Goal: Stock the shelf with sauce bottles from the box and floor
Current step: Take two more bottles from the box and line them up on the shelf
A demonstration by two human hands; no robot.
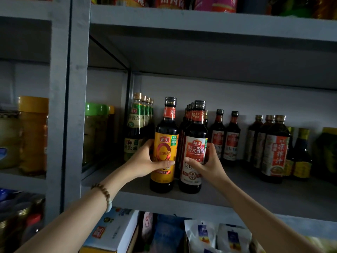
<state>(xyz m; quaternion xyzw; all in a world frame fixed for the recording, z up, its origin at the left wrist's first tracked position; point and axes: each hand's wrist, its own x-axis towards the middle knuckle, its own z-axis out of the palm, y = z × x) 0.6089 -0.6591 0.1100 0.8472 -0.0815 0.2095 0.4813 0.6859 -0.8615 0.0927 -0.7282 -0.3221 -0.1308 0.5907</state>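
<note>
Hands [145, 159] [207, 165] gripping two bottles [165, 143] [196, 148]; lower labels partly hidden.

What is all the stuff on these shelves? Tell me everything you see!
yellow-label bottle: one, dark sauce, shelf front, in the left hand.
red-label bottle: one, dark sauce, front of a row, in the right hand.
green-label bottles: a row, gold caps, left of the yellow one.
small dark bottles: two, red labels, at the back.
brown-cap bottles: a row, red and white labels, right side.
jars: several, yellow and green lids, left shelf.
shelf: grey.
packets: white and blue, shelf below.
bracelet: one, brown beads, left wrist.
left hand: gripping.
right hand: gripping.
</note>
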